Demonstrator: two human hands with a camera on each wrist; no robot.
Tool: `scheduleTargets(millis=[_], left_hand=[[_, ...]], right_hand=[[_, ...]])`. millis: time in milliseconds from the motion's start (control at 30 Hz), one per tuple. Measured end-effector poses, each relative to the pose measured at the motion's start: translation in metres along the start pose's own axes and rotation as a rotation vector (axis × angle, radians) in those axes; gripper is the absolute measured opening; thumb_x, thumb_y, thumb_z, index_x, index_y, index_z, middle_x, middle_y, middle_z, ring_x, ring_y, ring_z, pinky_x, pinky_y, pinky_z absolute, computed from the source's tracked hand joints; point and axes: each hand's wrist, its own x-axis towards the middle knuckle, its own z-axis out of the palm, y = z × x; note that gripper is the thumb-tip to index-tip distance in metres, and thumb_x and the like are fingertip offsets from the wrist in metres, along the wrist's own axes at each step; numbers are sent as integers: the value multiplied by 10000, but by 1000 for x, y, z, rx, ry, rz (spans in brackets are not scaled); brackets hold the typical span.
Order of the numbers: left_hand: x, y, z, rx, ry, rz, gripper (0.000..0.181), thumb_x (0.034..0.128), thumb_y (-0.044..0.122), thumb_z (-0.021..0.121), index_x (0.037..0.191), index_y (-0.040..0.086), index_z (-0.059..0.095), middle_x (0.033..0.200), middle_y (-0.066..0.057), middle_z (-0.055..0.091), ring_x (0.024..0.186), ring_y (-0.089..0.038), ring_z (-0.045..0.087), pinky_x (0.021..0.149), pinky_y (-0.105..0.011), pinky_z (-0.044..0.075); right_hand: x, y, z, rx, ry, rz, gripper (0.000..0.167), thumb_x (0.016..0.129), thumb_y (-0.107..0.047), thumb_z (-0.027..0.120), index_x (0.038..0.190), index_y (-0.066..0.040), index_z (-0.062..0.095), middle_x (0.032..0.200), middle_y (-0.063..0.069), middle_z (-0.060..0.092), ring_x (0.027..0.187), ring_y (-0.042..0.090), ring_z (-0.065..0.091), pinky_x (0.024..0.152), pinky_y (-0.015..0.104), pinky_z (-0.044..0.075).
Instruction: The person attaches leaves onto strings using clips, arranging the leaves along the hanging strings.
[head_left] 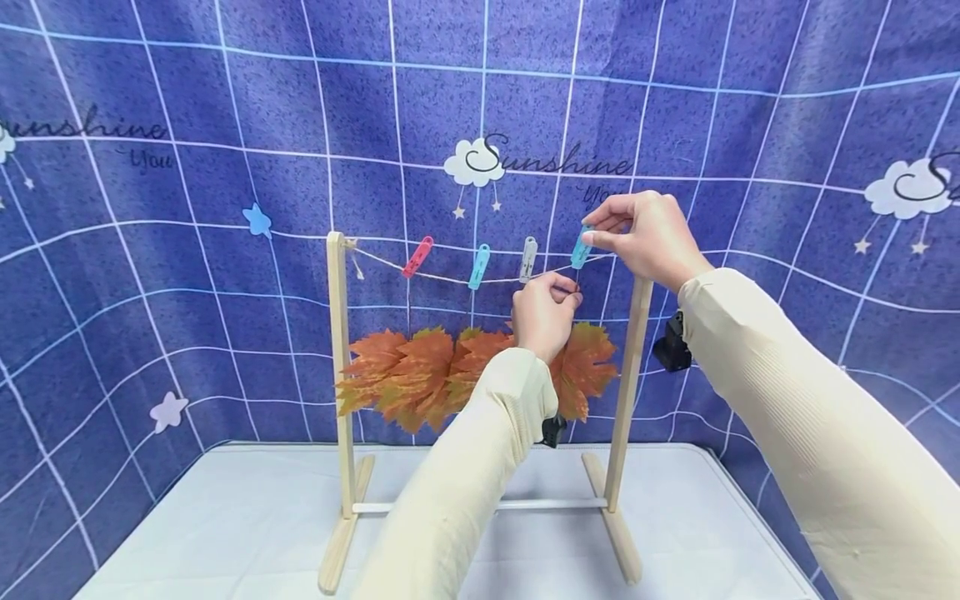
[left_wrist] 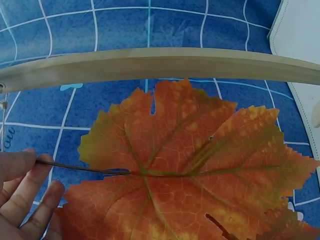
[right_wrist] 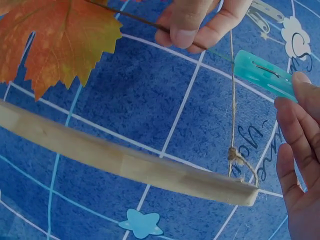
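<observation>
My left hand (head_left: 546, 317) pinches the thin dark stem (left_wrist: 80, 167) of an orange artificial maple leaf (left_wrist: 175, 145) between thumb and finger. The leaf (head_left: 587, 367) hangs below the twine (head_left: 450, 281), near the right post. Higher and to the right, my right hand (head_left: 658, 237) holds a teal clothespin (right_wrist: 265, 76) by its upper end. The lower end of that clothespin meets the twine in the right wrist view. The stem's tip lies close to this end; whether the clothespin grips it, I cannot tell.
Red (head_left: 417, 257), teal (head_left: 478, 267) and whitish (head_left: 528, 257) clothespins sit along the twine. Overlapping orange leaves (head_left: 408, 371) hang beneath them. The twine spans two wooden posts (head_left: 339, 367), whose feet stand on a white table (head_left: 225, 517). A blue gridded cloth (head_left: 247, 100) hangs behind.
</observation>
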Motion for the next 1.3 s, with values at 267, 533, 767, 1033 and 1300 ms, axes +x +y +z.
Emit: scheduleTargets(millis=[267,533,767,1033,1300], left_hand=[[0,-3,-1,-8,12,19,52,922,159,771,958,122,768,852,1,764,808,-157,700,761,-322,524],[-2,-2,-2,-27,8,37,49,931,152,758,959,113,768,839,-4,763,778,-155,693,734,-305,521],[-4,-1,-2,12,8,59,56,938,144,743,977,107,761,850,-7,769,801,-165,703,789,-341,528],[-8,-5,-5,17,-21,93,173,958,156,713,1117,104,757,989,-18,783,972,-174,729,879,-334,531],[-14,-5,-11,37,-72,69,244,978,195,693,1215,148,725,1089,-2,769,1131,-205,676,953,-347,504]], right_hand=[[0,1,1,0,-19,11,161,943,-156,744,1043,-33,772,960,137,760,886,308,698,840,447,508],[-1,-3,3,-14,-81,14,214,963,-165,716,1103,-7,748,1021,178,741,951,333,678,877,484,503],[-1,-4,5,-56,-135,20,319,1006,-174,645,1257,20,687,1110,211,723,1021,341,655,917,489,493],[-4,-2,6,-66,-138,20,356,1019,-197,637,1316,-1,657,1129,204,718,1062,349,650,943,505,484],[-9,1,7,-54,-134,32,403,1005,-208,659,1354,-7,631,1159,203,709,1092,348,639,952,508,477]])
